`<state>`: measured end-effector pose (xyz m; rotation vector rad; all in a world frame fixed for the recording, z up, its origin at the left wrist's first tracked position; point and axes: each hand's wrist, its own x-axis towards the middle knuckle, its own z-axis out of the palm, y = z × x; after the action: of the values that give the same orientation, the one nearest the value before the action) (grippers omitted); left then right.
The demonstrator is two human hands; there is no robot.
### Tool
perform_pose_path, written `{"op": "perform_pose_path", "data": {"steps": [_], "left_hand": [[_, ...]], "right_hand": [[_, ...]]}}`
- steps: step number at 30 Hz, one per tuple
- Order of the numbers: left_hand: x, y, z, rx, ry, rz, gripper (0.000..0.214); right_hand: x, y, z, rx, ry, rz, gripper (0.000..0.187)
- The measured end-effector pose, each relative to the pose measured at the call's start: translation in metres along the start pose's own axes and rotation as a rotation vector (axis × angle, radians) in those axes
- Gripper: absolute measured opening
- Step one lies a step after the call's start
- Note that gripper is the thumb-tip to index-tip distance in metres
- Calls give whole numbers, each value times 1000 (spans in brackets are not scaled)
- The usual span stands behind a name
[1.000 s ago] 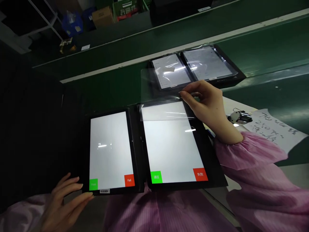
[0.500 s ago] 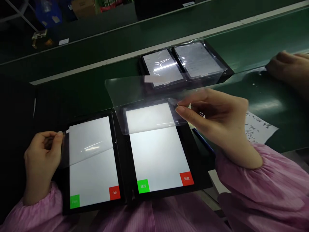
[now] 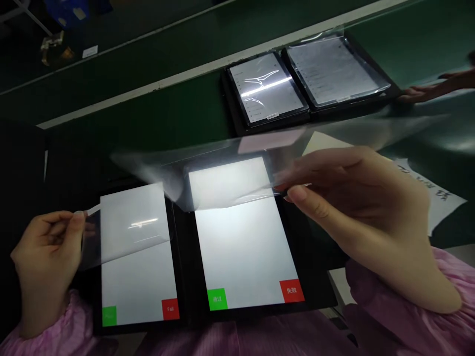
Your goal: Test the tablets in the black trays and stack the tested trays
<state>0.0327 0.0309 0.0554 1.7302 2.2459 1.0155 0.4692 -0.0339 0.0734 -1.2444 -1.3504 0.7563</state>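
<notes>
Two tablets with lit white screens lie side by side in front of me, the left tablet (image 3: pixel 139 277) and the right tablet (image 3: pixel 243 252), each showing a green and a red button at the bottom. My left hand (image 3: pixel 46 257) pinches the tab of a clear film (image 3: pixel 126 232) lifted off the upper part of the left screen. My right hand (image 3: pixel 356 207) pinches a larger clear film (image 3: pixel 222 165) raised over the top of the right tablet.
Two more tablets (image 3: pixel 308 81) wrapped in film lie on the green conveyor belt (image 3: pixel 166 113) beyond. Another person's hand (image 3: pixel 434 89) reaches in at the right edge. A handwritten paper note (image 3: pixel 438 193) lies to the right. Boxes stand in the dark far left.
My left hand went from lying open beside the left tablet to pinching its film tab and peeling it up. My right hand lifted its film higher and further right. Another person's hand appeared.
</notes>
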Motion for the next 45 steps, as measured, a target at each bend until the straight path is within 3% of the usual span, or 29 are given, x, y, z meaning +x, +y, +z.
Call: {"op": "perform_pose_path", "data": {"steps": [5,11,15,21,26,28,33,41,45], "left_hand": [[2,6,3,-136,-37,-88,31],[9,19,9,-125,-174,174,33],[24,23,26,-165,-269,230,36],[35,10,47,-377,-163,166,29],[33,9,50,-450,-98,46,23],[34,9,50,-463,-77,37,20],[36,7,50,-515,-100,25,19],[36,4,52,-561,-113,30,21],[41,3,55,-559,-126,53,27]], "right_hand": [[-5,5,-4,55,-131,33,51],[-6,8,-5,75,-232,30,79],[-10,13,0,-24,-350,40,101],[-30,15,10,-222,-459,-100,145],[-48,27,28,-415,-369,-223,174],[-47,32,32,-450,-326,-235,164],[-30,40,30,-319,-221,-239,104],[-16,34,20,-103,-138,-100,94],[-15,19,2,-74,-43,22,63]]}}
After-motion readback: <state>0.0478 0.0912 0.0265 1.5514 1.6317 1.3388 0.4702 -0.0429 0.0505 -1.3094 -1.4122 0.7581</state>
